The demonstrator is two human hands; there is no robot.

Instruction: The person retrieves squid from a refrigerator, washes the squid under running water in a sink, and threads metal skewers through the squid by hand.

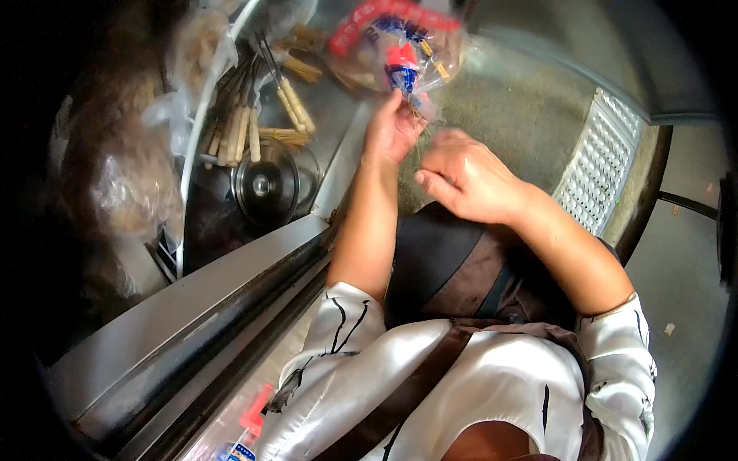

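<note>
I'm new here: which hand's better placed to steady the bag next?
Probably the left hand: it holds the plastic bag by its gathered end; the right hand curls closer in.

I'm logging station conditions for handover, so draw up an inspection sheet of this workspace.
Surface: silver-grey metal ledge along the left.
Job's things: clear plastic bag with red and blue print; contents unclear.
Clutter: pale wooden-handled tools, thin tan sticks and round shiny metal lid, left.
Hands: left hand grips the bag's gathered end; right hand curled nearby, its hold unclear.
Cables: none certain; long white curved strip unidentified.
Surroundings: pale grey panel with rows of round marks, right.
</note>
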